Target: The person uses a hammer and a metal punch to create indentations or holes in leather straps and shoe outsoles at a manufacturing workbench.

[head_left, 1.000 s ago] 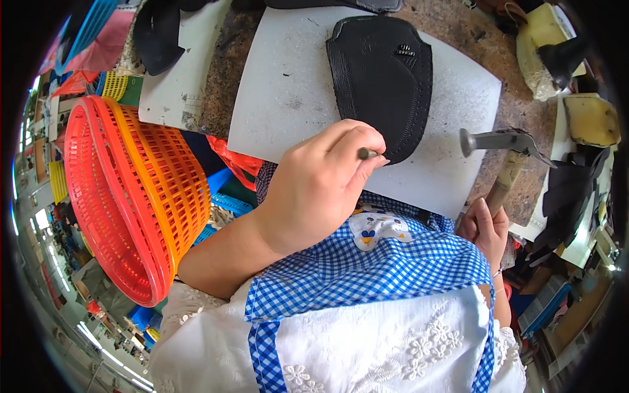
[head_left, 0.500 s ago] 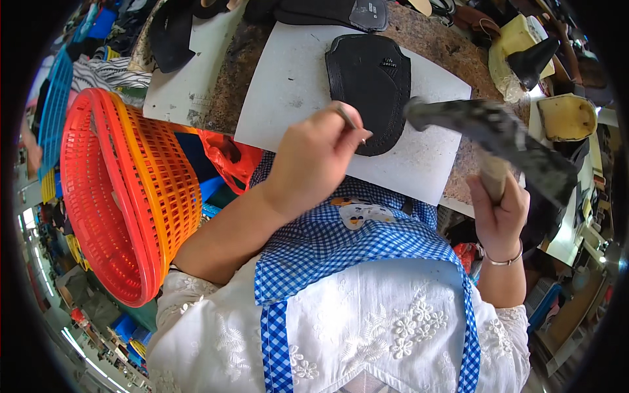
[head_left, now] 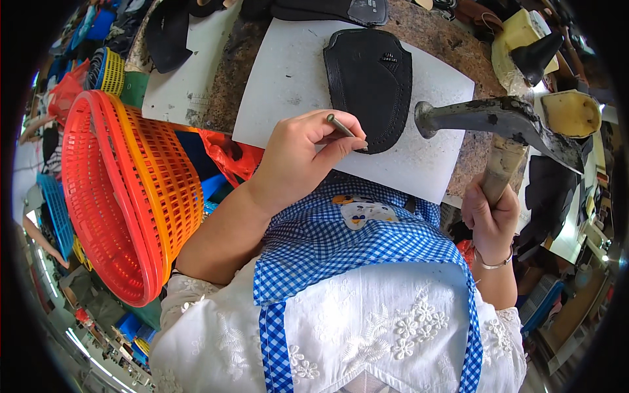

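Observation:
My left hand (head_left: 308,147) is closed round a thin metal punch (head_left: 342,127), whose lower end meets the near edge of a black leather piece (head_left: 367,78). Small holes run along that piece's right border, and a small patterned mark shows near its top right. It lies on a white board (head_left: 282,85). To the right, my right hand (head_left: 491,209) grips a hammer (head_left: 501,170) by its wooden handle. The hammer's dark, worn metal head is raised above the board's right side, apart from the punch.
Stacked red and orange plastic baskets (head_left: 151,190) stand close by my left arm. Black pieces (head_left: 327,9) lie along the table's far side. Yellowish blocks (head_left: 570,114) sit at the right, one with a black cone-shaped object (head_left: 537,56). A red plastic bag (head_left: 229,154) hangs below the table edge.
The hammer and my right hand have shifted slightly down, and the hammer head now shows sharply instead of blurred. The punch in my left hand leans more plainly into view.

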The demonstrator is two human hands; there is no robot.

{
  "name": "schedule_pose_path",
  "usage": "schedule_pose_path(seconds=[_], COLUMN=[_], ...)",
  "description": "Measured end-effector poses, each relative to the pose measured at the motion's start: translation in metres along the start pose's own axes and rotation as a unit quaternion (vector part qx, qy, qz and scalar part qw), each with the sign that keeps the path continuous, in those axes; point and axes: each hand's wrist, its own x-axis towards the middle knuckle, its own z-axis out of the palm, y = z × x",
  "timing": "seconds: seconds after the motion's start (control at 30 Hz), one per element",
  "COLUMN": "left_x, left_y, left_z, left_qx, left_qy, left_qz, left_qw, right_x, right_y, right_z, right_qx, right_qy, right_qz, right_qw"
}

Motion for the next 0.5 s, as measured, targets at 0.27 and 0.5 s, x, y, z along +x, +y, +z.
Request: schedule_pose_path(seconds=[0.27,0.5], left_x=[0.003,0.011], left_y=[0.014,0.024], left_z=[0.013,0.015], left_qx=[0.21,0.234], left_qy=[0.006,0.002], left_qz=[0.107,0.117], left_qw=[0.972,0.965], right_x=[0.012,0.022], right_y=[-0.023,-0.026], right_z=[0.0,-0.015], right_qx=[0.121,-0.275], right_qy=[0.015,-0.042], right_qz=[-0.154,-0.227], right_qw=[0.981,0.933])
